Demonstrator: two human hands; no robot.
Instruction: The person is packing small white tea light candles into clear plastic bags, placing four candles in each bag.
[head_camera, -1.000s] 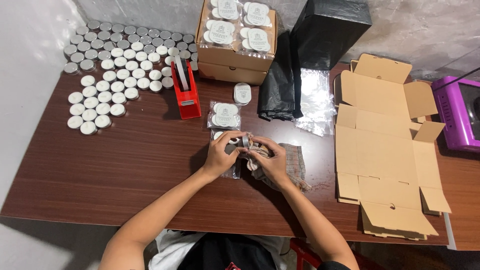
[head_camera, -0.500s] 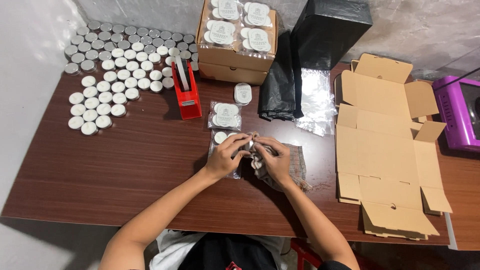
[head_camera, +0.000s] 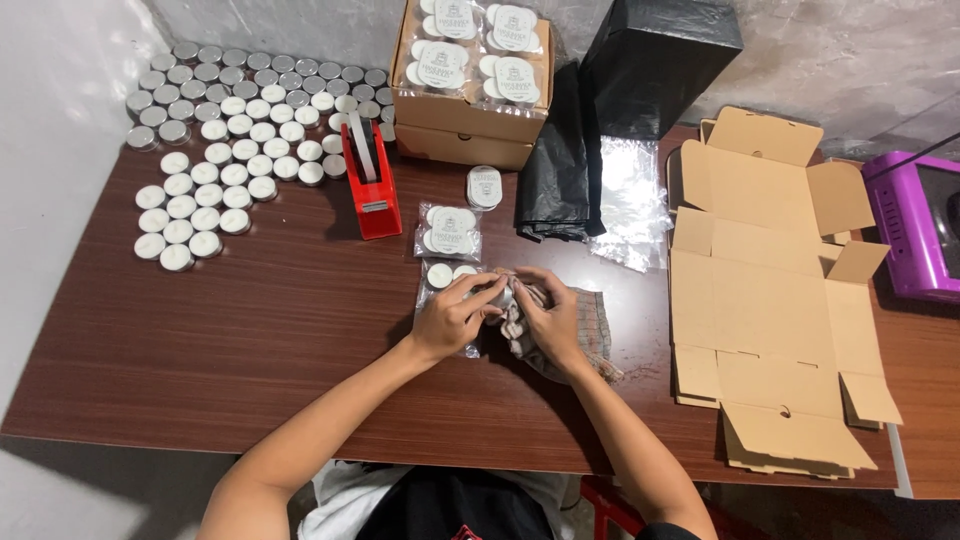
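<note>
Both hands cover the small thing pinched between them, so its kind cannot be told. The checked cloth (head_camera: 585, 330) lies partly under the right hand (head_camera: 548, 318). At the bench's right edge, the purple machine (head_camera: 915, 225) is cut off.

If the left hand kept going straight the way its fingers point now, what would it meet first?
The left hand points up and to the right, where it already meets the small candle tin and the right hand on the cloth. Depth is unclear.

Dark reddish-brown wood-grain table (head_camera: 250, 340), red tape dispenser (head_camera: 368, 182) at 11 o'clock, white candles in silver cups (head_camera: 225, 130) at 10 o'clock, grey-brown checked cloth (head_camera: 585, 325) at centre, tan flat cardboard (head_camera: 770, 290) at 3 o'clock, purple appliance (head_camera: 915, 225), black bag (head_camera: 650, 60) at 1 o'clock.
</note>
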